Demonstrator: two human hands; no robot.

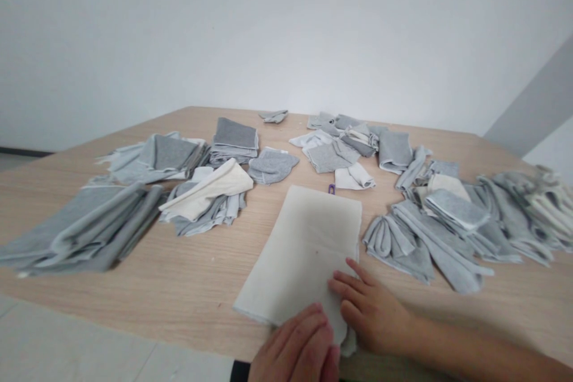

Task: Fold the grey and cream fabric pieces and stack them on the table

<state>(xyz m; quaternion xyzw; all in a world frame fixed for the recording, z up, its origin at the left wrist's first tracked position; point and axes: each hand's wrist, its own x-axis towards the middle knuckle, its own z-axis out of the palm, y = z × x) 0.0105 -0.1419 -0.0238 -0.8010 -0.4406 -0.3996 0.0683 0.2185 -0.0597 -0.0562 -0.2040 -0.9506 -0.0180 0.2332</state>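
Note:
A cream cloth (304, 250), folded into a rough rectangle, lies flat on the table in front of me. My left hand (298, 346) is at its near edge, fingers bent and pressed together over the fabric, with the thumb tucked in on the right. The part of the cloth under that hand is hidden. My right hand (369, 307) rests on the lower right edge of the cloth, its fingers stretched out and apart. A small purple loop (332, 189) pokes out past the cloth's far edge; the rest of it is hidden.
Grey folded cloths (102, 227) lie on the left, near a pile topped by a cream piece (208, 191). Behind stands a dark grey stack (235, 134). More grey cloths (452, 221) cover the right side. The wooden table (188, 292) ends at a white wall (286, 30).

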